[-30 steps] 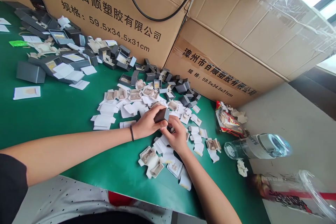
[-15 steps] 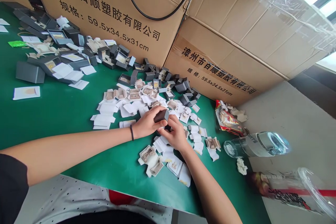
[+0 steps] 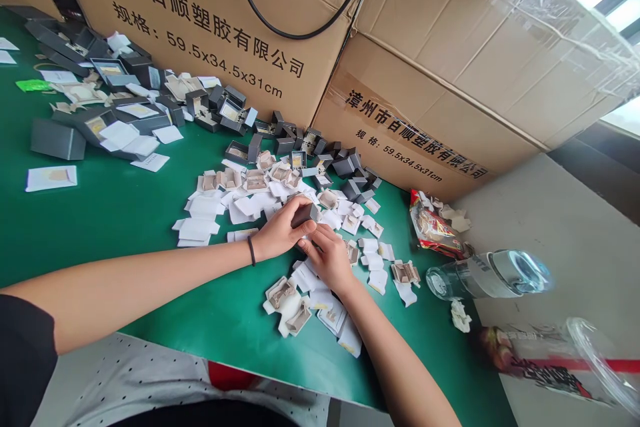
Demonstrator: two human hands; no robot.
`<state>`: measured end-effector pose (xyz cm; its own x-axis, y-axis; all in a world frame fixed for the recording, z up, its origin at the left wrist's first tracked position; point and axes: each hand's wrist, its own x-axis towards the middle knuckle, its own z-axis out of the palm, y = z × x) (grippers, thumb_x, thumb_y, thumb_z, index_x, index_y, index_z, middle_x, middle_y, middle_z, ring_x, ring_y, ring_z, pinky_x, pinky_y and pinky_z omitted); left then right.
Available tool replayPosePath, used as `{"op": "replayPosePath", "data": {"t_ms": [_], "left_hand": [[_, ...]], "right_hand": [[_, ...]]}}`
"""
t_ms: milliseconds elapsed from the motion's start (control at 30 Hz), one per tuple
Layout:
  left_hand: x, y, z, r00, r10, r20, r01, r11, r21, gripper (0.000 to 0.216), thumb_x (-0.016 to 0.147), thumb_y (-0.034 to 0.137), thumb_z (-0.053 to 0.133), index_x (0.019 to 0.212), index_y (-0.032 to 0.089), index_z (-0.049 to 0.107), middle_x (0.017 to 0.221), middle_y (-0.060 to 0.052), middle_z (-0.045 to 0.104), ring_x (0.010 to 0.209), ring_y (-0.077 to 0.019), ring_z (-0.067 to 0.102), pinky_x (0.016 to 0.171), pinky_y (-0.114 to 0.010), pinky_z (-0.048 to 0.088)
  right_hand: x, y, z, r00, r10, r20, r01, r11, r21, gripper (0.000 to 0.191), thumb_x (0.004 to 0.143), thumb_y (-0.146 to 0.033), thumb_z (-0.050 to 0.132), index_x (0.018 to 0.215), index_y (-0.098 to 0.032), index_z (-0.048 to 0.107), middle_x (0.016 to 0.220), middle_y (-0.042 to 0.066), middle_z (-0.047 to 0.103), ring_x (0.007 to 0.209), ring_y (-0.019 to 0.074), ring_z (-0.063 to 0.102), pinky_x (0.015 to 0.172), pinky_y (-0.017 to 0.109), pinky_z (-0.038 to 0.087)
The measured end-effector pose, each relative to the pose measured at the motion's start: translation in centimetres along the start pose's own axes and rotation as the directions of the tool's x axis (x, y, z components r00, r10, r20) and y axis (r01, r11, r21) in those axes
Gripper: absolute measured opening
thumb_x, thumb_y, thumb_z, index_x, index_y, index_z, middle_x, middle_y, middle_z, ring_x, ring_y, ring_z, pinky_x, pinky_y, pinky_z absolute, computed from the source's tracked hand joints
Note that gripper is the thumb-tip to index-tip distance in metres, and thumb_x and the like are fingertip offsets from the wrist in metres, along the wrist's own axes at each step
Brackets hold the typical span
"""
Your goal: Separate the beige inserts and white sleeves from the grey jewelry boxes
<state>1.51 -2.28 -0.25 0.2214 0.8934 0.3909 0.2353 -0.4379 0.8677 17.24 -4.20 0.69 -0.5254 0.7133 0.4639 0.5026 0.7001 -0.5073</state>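
Note:
My left hand is closed around a small dark grey box, held just above the green table. Pressed against the box's near side, my right hand has its fingers curled; what they pinch is hidden. Around both hands lie several white cards and beige box inserts. More small grey boxes are heaped just beyond, against the cartons.
Two large printed cardboard cartons wall off the back of the table. Bigger grey boxes and white cards lie at far left. A red snack packet, a clear bottle on its side and a plastic cup sit at right.
Both hands have shifted slightly up and left with the box. My left hand's fingers now cover more of its top, and my right hand has tucked in closer under it.

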Motion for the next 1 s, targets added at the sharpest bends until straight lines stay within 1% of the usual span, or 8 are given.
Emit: {"op": "replayPosePath", "data": {"t_ms": [300, 533, 667, 733, 800, 867, 933, 1000], "left_hand": [[0.1, 0.2, 0.0, 0.992, -0.106, -0.062, 0.105, 0.994, -0.019, 0.042, 0.084, 0.052, 0.044, 0.107, 0.017, 0.044, 0.105, -0.011, 0.056, 0.099, -0.0224, 0.055, 0.091, -0.039, 0.044], [0.1, -0.1, 0.1, 0.991, -0.098, -0.091, 0.093, 0.994, -0.061, 0.041, 0.082, 0.052, 0.047, 0.106, 0.018, 0.044, 0.103, -0.008, 0.056, 0.099, -0.0211, 0.055, 0.091, -0.039, 0.045], [0.0, 0.2, 0.0, 0.995, -0.067, -0.078, 0.061, 0.995, -0.077, 0.048, 0.082, 0.057, 0.045, 0.108, 0.017, 0.044, 0.102, -0.009, 0.056, 0.098, -0.0215, 0.055, 0.089, -0.037, 0.046], [-0.1, 0.5, -0.2, 0.999, -0.017, -0.046, 0.015, 0.998, -0.063, 0.055, 0.081, 0.062, 0.041, 0.111, 0.016, 0.045, 0.103, -0.01, 0.056, 0.096, -0.0218, 0.056, 0.087, -0.036, 0.046], [-0.2, 0.9, -0.4, 0.998, 0.056, -0.025, -0.057, 0.998, -0.024, 0.063, 0.08, 0.067, 0.034, 0.114, 0.016, 0.047, 0.105, -0.012, 0.055, 0.096, -0.0227, 0.055, 0.088, -0.037, 0.045], [-0.2, 1.0, -0.7, 0.99, 0.136, -0.029, -0.136, 0.991, 0.013, 0.069, 0.077, 0.071, 0.029, 0.115, 0.017, 0.05, 0.107, -0.013, 0.053, 0.102, -0.0245, 0.053, 0.093, -0.039, 0.043], [-0.2, 1.1, -0.9, 0.98, 0.199, -0.019, -0.198, 0.98, 0.024, 0.072, 0.076, 0.072, 0.027, 0.116, 0.018, 0.052, 0.11, -0.013, 0.052, 0.108, -0.0263, 0.05, 0.097, -0.041, 0.039], [-0.1, 1.1, -1.0, 0.972, 0.233, 0.026, -0.234, 0.972, 0.01, 0.073, 0.076, 0.072, 0.027, 0.118, 0.019, 0.053, 0.112, -0.013, 0.052, 0.113, -0.0272, 0.047, 0.1, -0.043, 0.037]], "right_hand": [[-0.7, -0.5, 0.8, 0.995, -0.015, 0.1, 0.04, 0.969, -0.245, 0.036, 0.092, -0.024, 0.037, 0.125, -0.013, 0.048, 0.113, 0.015, 0.061, 0.115, 0.0261, 0.049, 0.094, 0.045, 0.043], [-0.4, -1.1, 1.8, 0.996, -0.015, 0.09, 0.041, 0.954, -0.296, 0.033, 0.089, -0.02, 0.041, 0.12, -0.014, 0.051, 0.116, 0.016, 0.059, 0.115, 0.0271, 0.048, 0.096, 0.047, 0.042], [-0.2, -1.0, 1.3, 1.0, 0.02, -0.003, -0.02, 0.998, -0.059, 0.027, 0.09, -0.024, 0.041, 0.112, -0.017, 0.056, 0.112, 0.011, 0.061, 0.109, 0.023, 0.053, 0.092, 0.041, 0.045], [-0.2, -0.9, 0.9, 0.982, 0.159, -0.102, -0.145, 0.98, 0.133, 0.026, 0.091, -0.028, 0.041, 0.109, -0.018, 0.056, 0.106, 0.009, 0.064, 0.097, 0.0196, 0.058, 0.084, 0.035, 0.048], [-0.2, -0.7, 0.6, 0.936, 0.319, -0.147, -0.262, 0.914, 0.309, 0.026, 0.09, -0.033, 0.043, 0.109, -0.019, 0.054, 0.095, 0.006, 0.064, 0.08, 0.0158, 0.06, 0.07, 0.029, 0.05], [-0.2, -0.5, 0.2, 0.921, 0.375, -0.107, -0.3, 0.857, 0.42, 0.027, 0.089, -0.039, 0.045, 0.106, -0.019, 0.053, 0.084, 0.003, 0.062, 0.067, 0.0129, 0.057, 0.059, 0.025, 0.048], [-0.1, -0.2, 0.0, 0.936, 0.35, 0.023, -0.318, 0.821, 0.473, 0.027, 0.088, -0.043, 0.045, 0.094, -0.019, 0.057, 0.07, -0.001, 0.057, 0.059, 0.0111, 0.051, 0.053, 0.023, 0.044], [0.0, 0.0, -0.1, 0.925, 0.349, 0.151, -0.374, 0.762, 0.528, 0.032, 0.088, -0.046, 0.044, 0.076, -0.018, 0.056, 0.058, -0.003, 0.048, 0.052, 0.0095, 0.044, 0.048, 0.021, 0.04]]}}
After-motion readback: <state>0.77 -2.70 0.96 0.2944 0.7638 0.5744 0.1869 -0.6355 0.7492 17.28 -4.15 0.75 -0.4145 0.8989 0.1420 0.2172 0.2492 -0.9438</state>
